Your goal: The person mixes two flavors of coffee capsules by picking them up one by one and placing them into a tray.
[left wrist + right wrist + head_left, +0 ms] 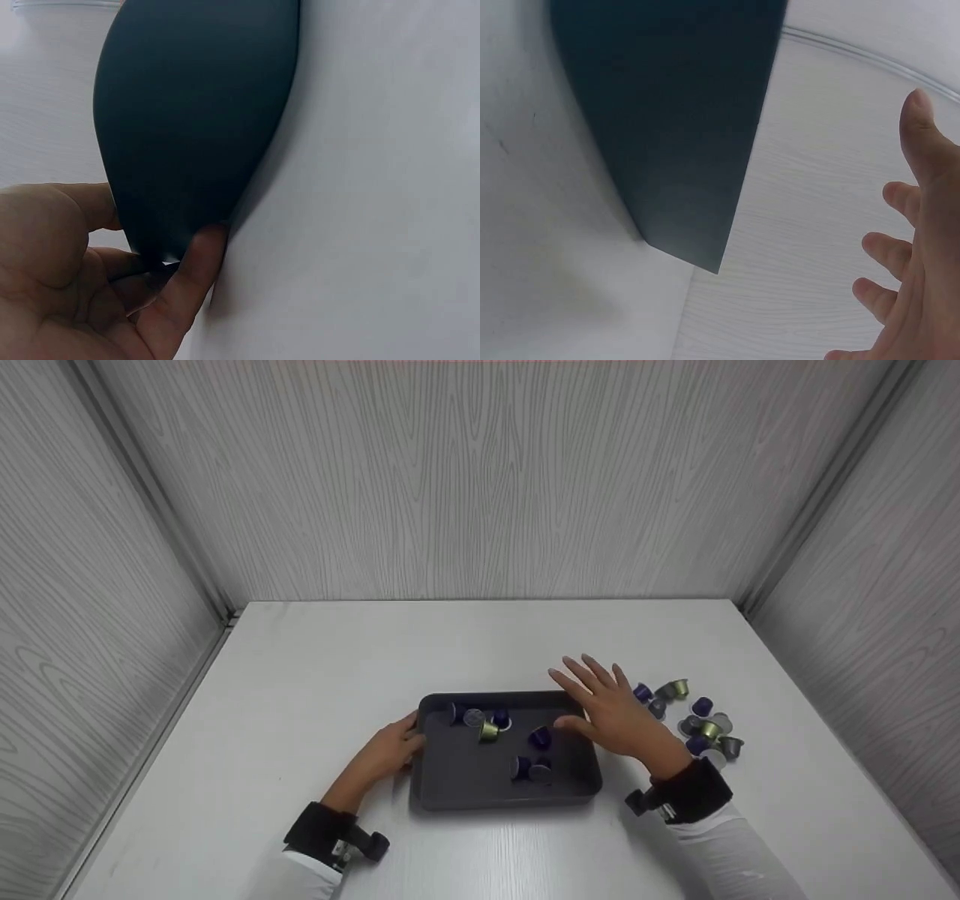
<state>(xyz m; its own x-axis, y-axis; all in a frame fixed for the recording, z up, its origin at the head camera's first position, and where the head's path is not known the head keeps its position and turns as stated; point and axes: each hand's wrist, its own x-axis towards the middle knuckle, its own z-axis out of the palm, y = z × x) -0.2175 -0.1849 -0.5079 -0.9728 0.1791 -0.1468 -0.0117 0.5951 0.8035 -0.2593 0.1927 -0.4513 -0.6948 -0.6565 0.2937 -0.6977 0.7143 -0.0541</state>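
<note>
A dark grey tray (457, 791) sits mid-table with several coffee capsules in it, purple (539, 737), grey (473, 717) and gold (489, 731). My left hand (390, 750) grips the tray's left wall (187, 135), thumb and fingers curled round the edge. My right hand (611, 712) hovers over the tray's right rim with fingers spread and straight, holding nothing; the right wrist view shows those fingers (922, 247) beside the tray's outer wall (675, 120). A loose pile of capsules (694, 720) lies on the table just right of that hand.
The white table (300, 675) is boxed in by grey wood-grain walls at the back and both sides. The pile of capsules stretches toward the right wall.
</note>
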